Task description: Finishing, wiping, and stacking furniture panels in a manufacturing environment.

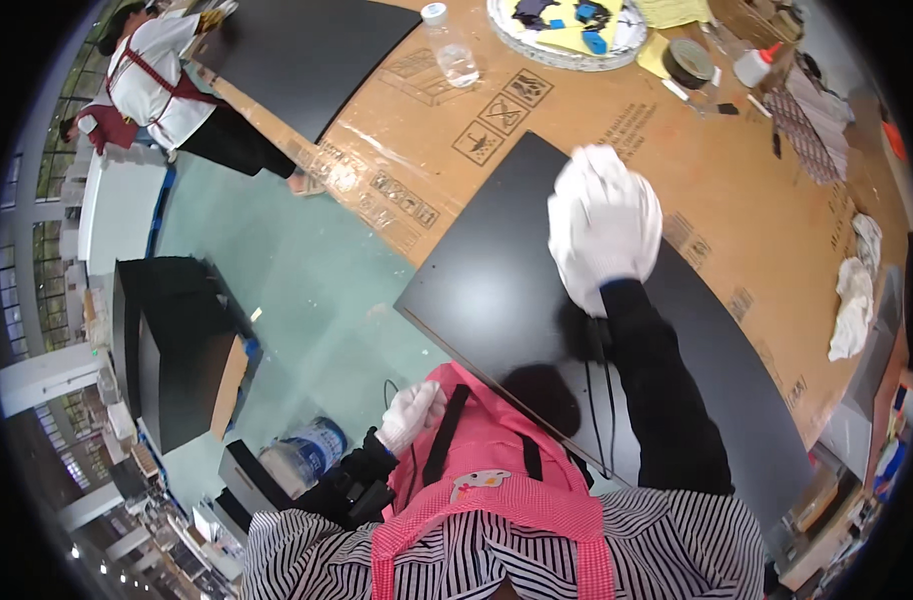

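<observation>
My right hand (605, 228), in a white knit glove, is over the glossy black panel (497, 250) near its far edge. Its fingers are curled under and slightly blurred; whatever they hold, if anything, is hidden beneath the glove. The panel lies flat on the cardboard-covered table, its near left edge beside my pink apron (497, 440). My left hand (413, 412), also gloved in white, is low at my left side, off the panel and next to the apron. Those fingers are drawn in, with nothing showing in them.
Another black panel (307, 50) lies at the far left, where a person (167, 80) stands. A clear bottle (451, 45), a round tray (567, 35), a tape roll (689, 62) and a glue bottle (757, 65) sit along the back. Black boards (177, 350) and a large water jug (305, 455) stand on the floor.
</observation>
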Motion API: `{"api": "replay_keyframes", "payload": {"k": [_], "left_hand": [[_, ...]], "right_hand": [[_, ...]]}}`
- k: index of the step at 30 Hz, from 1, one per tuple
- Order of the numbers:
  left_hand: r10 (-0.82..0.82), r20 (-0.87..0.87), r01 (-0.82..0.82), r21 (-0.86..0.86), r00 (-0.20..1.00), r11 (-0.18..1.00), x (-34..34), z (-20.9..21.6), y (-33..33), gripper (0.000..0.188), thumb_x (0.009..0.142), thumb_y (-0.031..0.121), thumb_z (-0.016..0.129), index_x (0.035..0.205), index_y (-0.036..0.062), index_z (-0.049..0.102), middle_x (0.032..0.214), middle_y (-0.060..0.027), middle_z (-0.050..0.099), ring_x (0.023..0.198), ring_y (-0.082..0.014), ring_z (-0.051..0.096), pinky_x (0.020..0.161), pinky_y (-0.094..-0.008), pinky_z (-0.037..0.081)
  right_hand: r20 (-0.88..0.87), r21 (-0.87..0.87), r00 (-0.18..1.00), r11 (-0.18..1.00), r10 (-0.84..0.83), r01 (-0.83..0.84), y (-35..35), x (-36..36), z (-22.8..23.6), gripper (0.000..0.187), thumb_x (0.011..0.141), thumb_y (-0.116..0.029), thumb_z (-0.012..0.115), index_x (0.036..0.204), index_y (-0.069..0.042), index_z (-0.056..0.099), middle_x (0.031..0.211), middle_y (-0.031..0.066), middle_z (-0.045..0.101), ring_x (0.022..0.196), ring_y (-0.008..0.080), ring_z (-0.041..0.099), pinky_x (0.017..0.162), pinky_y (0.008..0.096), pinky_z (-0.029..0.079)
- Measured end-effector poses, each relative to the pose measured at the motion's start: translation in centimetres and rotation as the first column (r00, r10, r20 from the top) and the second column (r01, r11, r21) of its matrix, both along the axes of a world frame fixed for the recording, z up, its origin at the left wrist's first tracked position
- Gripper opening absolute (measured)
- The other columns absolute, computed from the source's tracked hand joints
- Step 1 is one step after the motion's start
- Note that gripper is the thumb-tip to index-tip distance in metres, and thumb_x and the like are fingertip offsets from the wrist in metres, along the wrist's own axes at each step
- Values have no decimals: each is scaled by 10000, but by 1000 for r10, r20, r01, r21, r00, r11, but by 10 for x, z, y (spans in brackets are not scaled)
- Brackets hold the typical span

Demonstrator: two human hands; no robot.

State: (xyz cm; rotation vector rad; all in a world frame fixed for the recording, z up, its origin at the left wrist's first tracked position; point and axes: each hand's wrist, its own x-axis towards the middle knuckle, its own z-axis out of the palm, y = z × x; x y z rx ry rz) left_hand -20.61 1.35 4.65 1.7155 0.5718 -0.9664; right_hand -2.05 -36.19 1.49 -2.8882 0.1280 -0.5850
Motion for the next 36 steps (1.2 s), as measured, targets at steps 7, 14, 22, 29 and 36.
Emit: {"api": "replay_keyframes", "payload": {"k": [7,14,22,29,36], "left_hand": [[150,228,-198,209,962,958,50,9,66,562,1092,514,452,923,34,689,727,-30,644,566,-107,564,534,-271,478],[304,474,-415,149,827,897,212,-25,114,433,1103,442,488,1012,49,645,813,-16,642,598,-67,524,539,-237,442],[59,746,5,-84,663,996,395,-44,47,249,1006,218,711,1141,26,626,964,-16,655,781,-51,547,701,-228,472],[-128,889,201,41,439,979,480,-35,-106,1144,785,253,922,1626,6,187,1452,-235,509,1341,-275,520,1100,-412,458],[2,804,225,-169,595,960,523,-71,-153,634,813,58,877,1353,18,549,1178,-99,688,1057,-189,677,922,-318,576]], "right_hand": [[-55,-28,950,951,306,-308,103,84,-8,507,910,-325,592,1340,-57,591,1289,120,596,1271,303,505,1093,448,363],[178,455,650,524,739,-720,203,-26,10,288,871,-177,597,1137,-97,675,1227,109,668,1170,273,615,1022,440,470],[-441,-115,872,977,-212,179,24,-111,10,541,939,-344,655,1368,-19,602,1514,210,476,1430,370,439,1174,473,363],[-200,-99,952,972,-230,214,-25,-11,95,338,870,-322,746,1085,-61,754,1315,140,627,1236,367,564,1050,513,421],[-223,111,743,740,-631,663,-217,139,13,281,956,-289,580,1100,-124,757,1021,200,743,1003,401,705,896,503,556]]}}
